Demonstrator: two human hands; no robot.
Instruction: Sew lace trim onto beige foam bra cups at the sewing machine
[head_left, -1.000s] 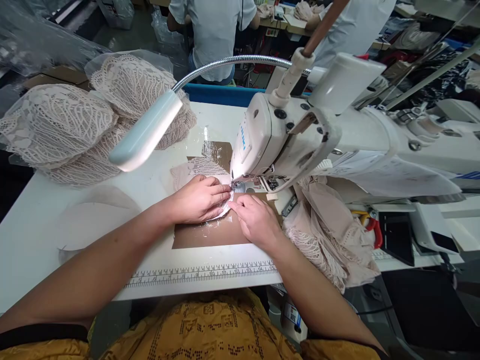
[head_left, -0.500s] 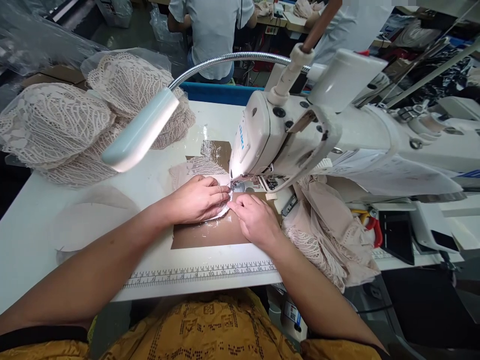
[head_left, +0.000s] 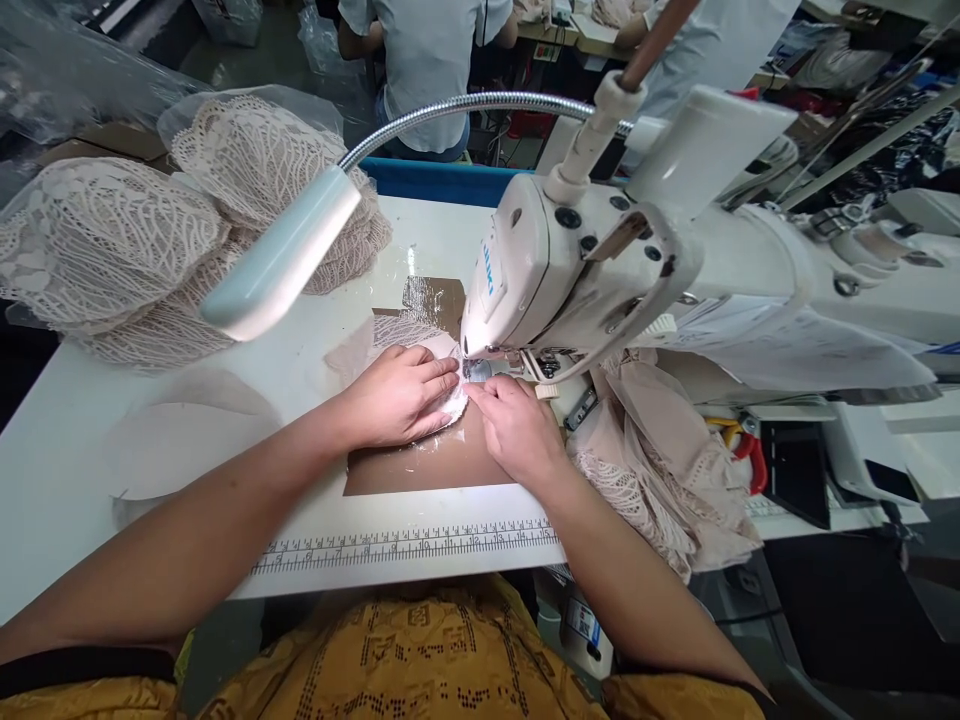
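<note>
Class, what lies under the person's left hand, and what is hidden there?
Under the left hand is lace fabric, showing past it on the far side; a brown sheet shows on the near side. Whatever the hand covers cannot be seen.

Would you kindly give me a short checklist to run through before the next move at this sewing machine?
1. Left hand lying on the lace piece: ok, palm down with fingers extended.
2. Right hand beside the work: ok, index finger pointing to the piece's edge.
3. Fingertips safely away from the needle: cannot tell; they are close to the machine head, and the needle is too small to make out.
4. Lamp clear of both hands: ok.
5. Red-handled tool away from the lace piece: ok, beyond the fabric pile.
6. Stitches even: cannot tell, too small.
</note>
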